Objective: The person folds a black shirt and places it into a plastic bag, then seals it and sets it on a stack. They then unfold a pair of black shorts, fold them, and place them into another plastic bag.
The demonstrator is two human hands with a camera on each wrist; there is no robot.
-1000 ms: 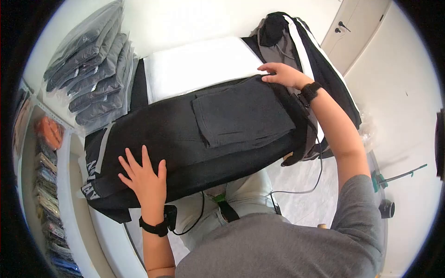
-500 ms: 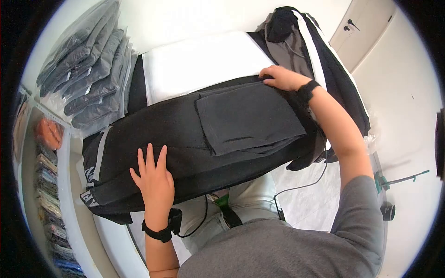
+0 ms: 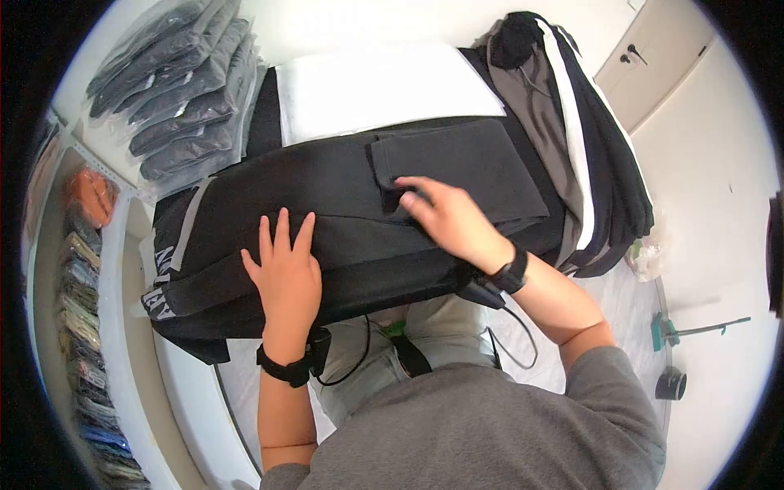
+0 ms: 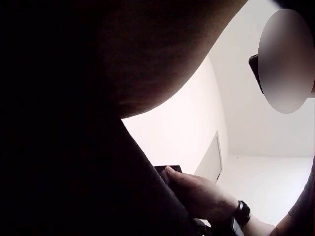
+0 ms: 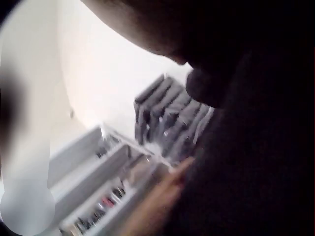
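Right grip (image 3: 447, 216): thumb and forefinger bent in at the near left corner of the folded panel; I read it as pinching that cloth, though the wrist view is too dark to confirm.

Folded panel (image 3: 478, 163): dark grey, doubled over, extending right of and beyond the right grip.

Left grip (image 3: 287, 282): released, fingers spread flat upon the black garment.

Black garment (image 3: 269, 180): one, laid lengthwise beneath both grips; pale band and lettering at its end, left of the left grip.

White sheet (image 3: 384, 94): flat, beyond both grips.

Striped clothes (image 3: 584, 155): heaped, right of the right grip.

Bagged stack (image 3: 196, 98): grey, clear-wrapped, farther off, left of and beyond the left grip.

Step, in my judgement: folding and squaring the garment. The next move, I judge, calls for straightening that corner while the left grip steadies the cloth.
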